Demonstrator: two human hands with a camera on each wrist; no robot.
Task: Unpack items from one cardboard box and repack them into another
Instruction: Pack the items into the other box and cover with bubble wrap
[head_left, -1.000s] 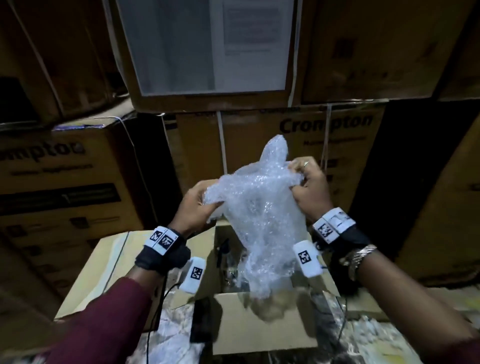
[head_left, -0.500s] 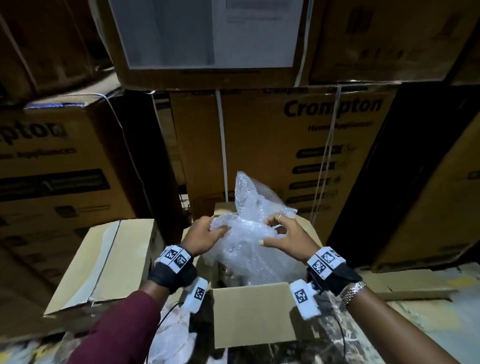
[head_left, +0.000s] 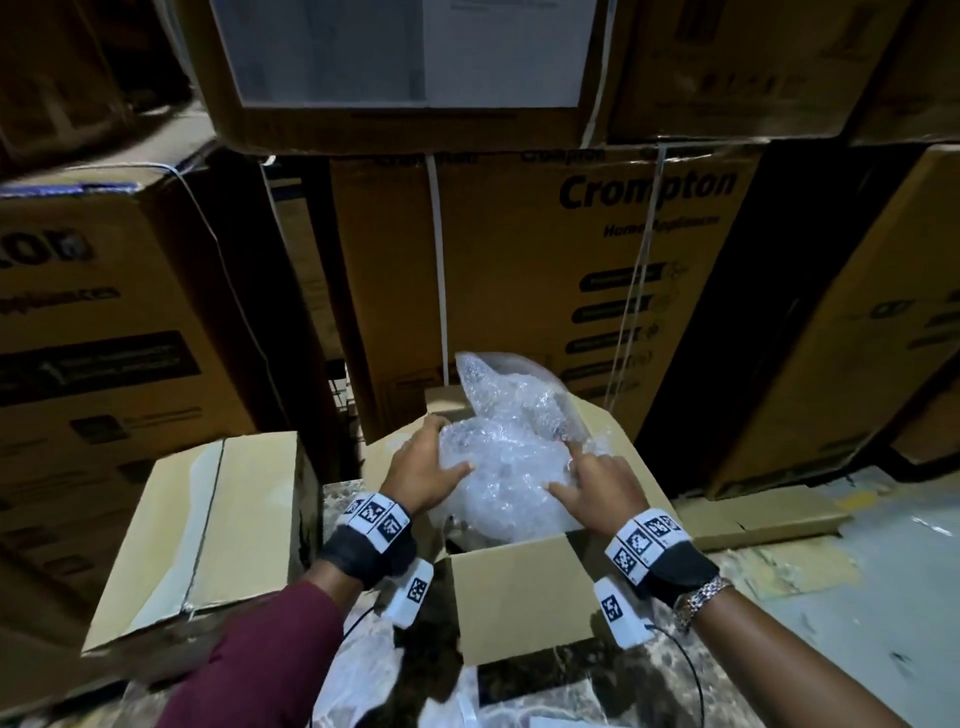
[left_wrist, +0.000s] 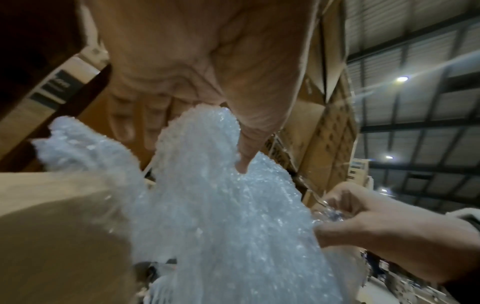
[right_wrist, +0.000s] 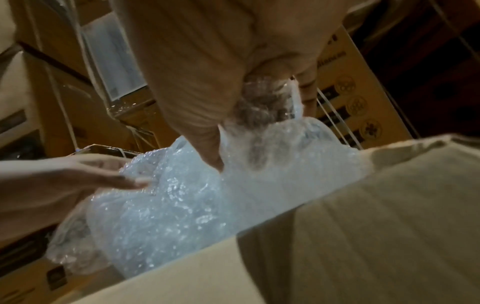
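A crumpled bundle of clear bubble wrap (head_left: 498, 457) sits in the mouth of the open cardboard box (head_left: 519, 592), one loose end sticking up at the back. My left hand (head_left: 436, 462) lies on the bundle's left side, fingers straight, thumb across the top. The left wrist view shows that open palm (left_wrist: 182, 82) pressing on the bubble wrap (left_wrist: 221, 216). My right hand (head_left: 587, 478) is on the right side and bunches wrap in its curled fingers (right_wrist: 306, 90), index finger and thumb stretched out. What lies under the bubble wrap (right_wrist: 182, 205) is hidden.
A second cardboard box (head_left: 208, 519) with its top flaps down stands just left of the open one. Tall stacked Crompton cartons (head_left: 545, 270) wall in the back and both sides. Loose plastic (head_left: 363, 670) lies on the marbled surface (head_left: 571, 675) near me. Flat cardboard (head_left: 753, 519) lies at the right.
Both hands have brought the bubble wrap down from chest height into the open box. My left hand has gone from gripping it to lying flat on it.
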